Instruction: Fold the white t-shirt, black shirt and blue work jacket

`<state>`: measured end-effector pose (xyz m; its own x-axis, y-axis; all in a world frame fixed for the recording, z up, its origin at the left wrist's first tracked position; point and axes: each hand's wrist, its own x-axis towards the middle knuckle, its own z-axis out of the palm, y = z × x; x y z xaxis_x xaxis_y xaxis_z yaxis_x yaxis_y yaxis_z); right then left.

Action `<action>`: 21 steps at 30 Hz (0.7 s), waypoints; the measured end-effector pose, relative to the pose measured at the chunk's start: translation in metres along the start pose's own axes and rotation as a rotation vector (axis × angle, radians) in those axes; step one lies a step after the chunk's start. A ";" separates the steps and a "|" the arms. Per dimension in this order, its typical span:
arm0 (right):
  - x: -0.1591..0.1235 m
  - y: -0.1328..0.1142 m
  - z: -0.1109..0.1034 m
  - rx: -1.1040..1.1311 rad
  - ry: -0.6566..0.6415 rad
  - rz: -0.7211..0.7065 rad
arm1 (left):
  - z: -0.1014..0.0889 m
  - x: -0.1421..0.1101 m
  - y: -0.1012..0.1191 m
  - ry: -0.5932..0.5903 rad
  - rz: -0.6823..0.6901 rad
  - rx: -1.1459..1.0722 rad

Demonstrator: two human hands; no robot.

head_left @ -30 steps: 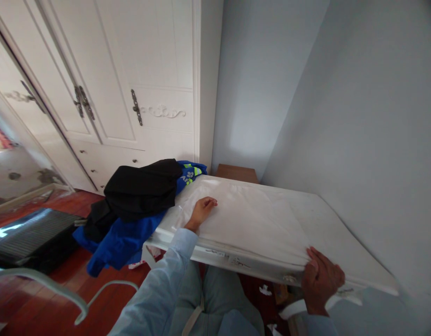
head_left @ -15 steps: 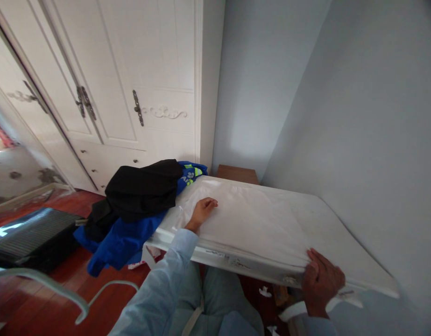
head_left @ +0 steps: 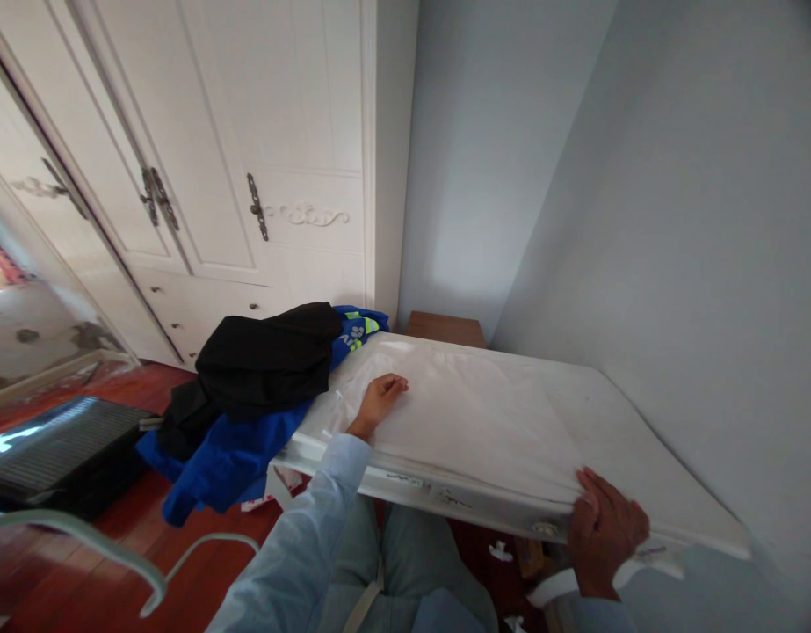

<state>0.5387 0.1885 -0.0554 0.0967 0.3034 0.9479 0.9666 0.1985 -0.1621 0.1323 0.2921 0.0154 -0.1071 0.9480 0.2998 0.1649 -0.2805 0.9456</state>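
A white cloth (head_left: 484, 418) lies spread over a white table (head_left: 648, 475) set against the grey wall. My left hand (head_left: 379, 397) rests flat on the cloth near the table's left end, fingers stretched out. My right hand (head_left: 603, 527) curls over the table's front edge at the right and grips the cloth's near corner there. A black garment (head_left: 266, 356) lies on top of a blue garment (head_left: 227, 448), both heaped over the table's left end and hanging down.
A white wardrobe (head_left: 247, 149) with metal handles stands at the back left. A dark suitcase (head_left: 55, 448) lies on the red wooden floor. A brown wooden piece (head_left: 445, 327) shows behind the table. A pale curved tube frame (head_left: 115, 549) crosses the lower left.
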 end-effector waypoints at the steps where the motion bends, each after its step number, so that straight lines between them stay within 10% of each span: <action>1: 0.000 0.000 0.000 -0.001 -0.001 0.000 | 0.000 0.000 0.000 -0.001 0.000 0.001; 21: 0.002 -0.002 -0.002 -0.008 0.012 -0.036 | 0.000 -0.001 0.003 -0.003 -0.013 0.027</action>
<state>0.5374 0.1874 -0.0526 0.0642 0.2853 0.9563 0.9714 0.2016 -0.1254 0.1329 0.2905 0.0179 -0.1067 0.9518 0.2876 0.1901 -0.2644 0.9455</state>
